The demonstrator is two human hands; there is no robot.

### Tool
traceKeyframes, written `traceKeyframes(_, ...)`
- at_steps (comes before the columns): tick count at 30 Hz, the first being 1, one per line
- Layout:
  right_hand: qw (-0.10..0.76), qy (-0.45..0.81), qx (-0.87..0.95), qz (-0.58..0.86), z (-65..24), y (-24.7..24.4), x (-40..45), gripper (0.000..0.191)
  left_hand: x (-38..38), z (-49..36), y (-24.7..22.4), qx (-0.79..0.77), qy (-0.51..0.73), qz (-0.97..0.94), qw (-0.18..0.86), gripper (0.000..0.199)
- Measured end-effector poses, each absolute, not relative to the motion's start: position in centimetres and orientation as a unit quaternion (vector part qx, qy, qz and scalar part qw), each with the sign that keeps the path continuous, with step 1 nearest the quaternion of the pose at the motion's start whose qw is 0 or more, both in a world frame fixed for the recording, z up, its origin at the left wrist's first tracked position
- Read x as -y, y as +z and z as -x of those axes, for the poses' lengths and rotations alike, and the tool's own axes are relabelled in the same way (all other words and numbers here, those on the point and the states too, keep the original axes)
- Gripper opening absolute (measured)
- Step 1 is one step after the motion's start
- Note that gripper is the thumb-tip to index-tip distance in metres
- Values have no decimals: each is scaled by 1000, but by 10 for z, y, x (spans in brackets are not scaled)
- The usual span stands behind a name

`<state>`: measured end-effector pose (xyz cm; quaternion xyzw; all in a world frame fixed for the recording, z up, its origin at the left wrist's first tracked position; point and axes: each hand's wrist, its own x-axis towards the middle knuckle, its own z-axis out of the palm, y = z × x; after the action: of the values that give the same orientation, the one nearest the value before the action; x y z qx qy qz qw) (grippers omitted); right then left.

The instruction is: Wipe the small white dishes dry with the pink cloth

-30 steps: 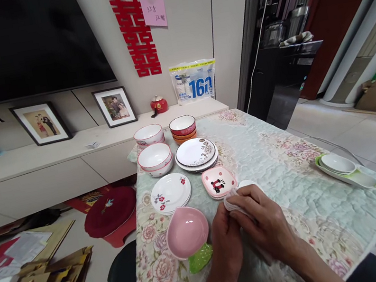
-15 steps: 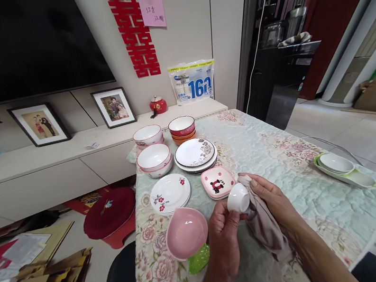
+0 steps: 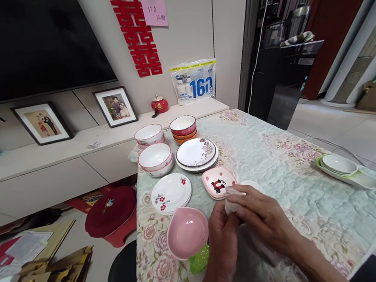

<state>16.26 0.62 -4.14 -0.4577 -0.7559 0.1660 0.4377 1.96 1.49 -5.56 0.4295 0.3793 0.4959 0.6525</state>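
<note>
My left hand (image 3: 224, 231) is closed on the small white cup, which the cloth and fingers now mostly hide. Over it, my right hand (image 3: 267, 214) presses the greyish-pink cloth (image 3: 233, 200), its fingers closed on the fabric. Just beyond the hands lie a pink cartoon plate (image 3: 217, 180) and a white dish (image 3: 253, 187), partly covered by my right hand. To the left sit a pink peach-shaped bowl (image 3: 188, 232) with a green leaf part (image 3: 199, 259) and white flowered plates (image 3: 171, 193).
Farther back stand stacked white bowls (image 3: 155, 158), red and orange bowls (image 3: 183, 127) and brown-patterned plates (image 3: 196, 153). Green-rimmed dishes (image 3: 340, 166) lie at the right of the flowered tablecloth (image 3: 256, 141). A red stool (image 3: 111, 211) is beyond the table's left side.
My right hand has moved left with the cloth, over the cup in my left hand. The cup is now mostly covered, and the white dish beyond my right hand shows.
</note>
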Motion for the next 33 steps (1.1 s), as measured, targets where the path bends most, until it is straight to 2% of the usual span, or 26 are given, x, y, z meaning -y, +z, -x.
traceKeyframes(3,425,144,774,447,-156,-40,-4,35,-15,-19,-55,-390,504,-437,635,18)
traceKeyframes(7,518,156,690,481,-162,-43,-12,29,-14,-21,-59,-361,513,-418,657,16)
traceKeyframes(12,570,350,506,544,-171,-48,-20,33,-14,-23,-59,-334,547,-378,668,20)
traceKeyframes(16,598,532,362,478,-170,-47,-21,42,-14,-24,-54,-311,562,-320,696,27)
traceKeyframes(20,607,586,301,445,-171,-42,-19,44,-15,-22,-46,-319,522,-306,730,34)
traceKeyframes(25,570,481,439,501,-181,-45,-19,39,-15,-19,-45,-305,494,-292,760,38)
traceKeyframes(29,525,275,617,517,-178,-47,-18,30,-15,-20,-52,-318,510,-350,718,30)
traceKeyframes(33,456,155,738,473,-163,-41,-8,37,-15,-20,-53,-367,502,-430,654,19)
